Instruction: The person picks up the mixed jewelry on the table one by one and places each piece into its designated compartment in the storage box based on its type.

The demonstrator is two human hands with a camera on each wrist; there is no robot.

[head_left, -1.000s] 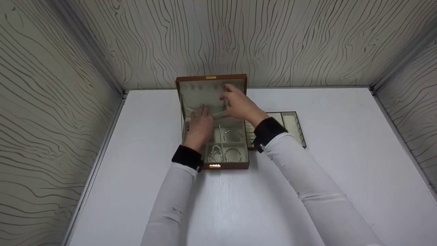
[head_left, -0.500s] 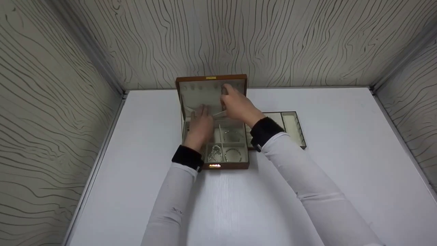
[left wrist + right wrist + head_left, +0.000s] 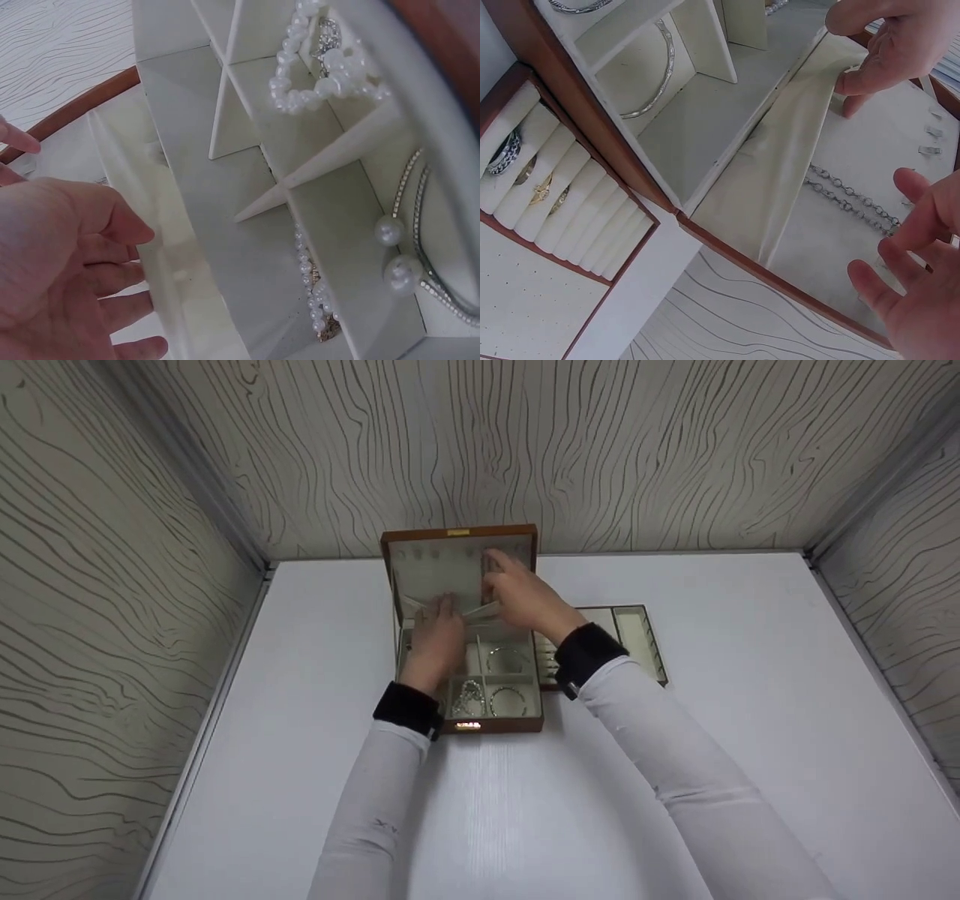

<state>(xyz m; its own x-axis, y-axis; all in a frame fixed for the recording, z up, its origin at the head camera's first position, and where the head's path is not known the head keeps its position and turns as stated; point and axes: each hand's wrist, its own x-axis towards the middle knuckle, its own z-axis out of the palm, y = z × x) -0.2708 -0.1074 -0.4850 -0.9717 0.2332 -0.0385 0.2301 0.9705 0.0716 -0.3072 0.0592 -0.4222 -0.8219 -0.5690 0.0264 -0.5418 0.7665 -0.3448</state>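
Observation:
A brown jewelry box [image 3: 495, 724] stands with its lid [image 3: 459, 533] raised and its pale lining facing forward. My left hand [image 3: 437, 641] reaches to the lid's base and grips the edge of the cream fabric pocket [image 3: 780, 187], which stands away from the lining. My right hand [image 3: 525, 592] is at the upper right of the lid, by the row of small hooks [image 3: 930, 150]. Its fingers [image 3: 874, 289] hold the upper end of a silver chain necklace [image 3: 847, 199], whose lower part drops behind the pocket. Part of the left fingers is hidden by the pocket.
Box compartments hold a pearl necklace [image 3: 289, 79], a pearl bracelet [image 3: 307, 274] and bangles [image 3: 508, 701]. A lift-out tray [image 3: 637, 634] with rings [image 3: 540, 191] in its rolls lies right of the box on the white table [image 3: 480, 825]. Patterned panels rise behind and at the sides.
The right fingers have shifted slightly at the top of the chain. My left hand has stayed at the pocket. The whole head view has drifted a little left.

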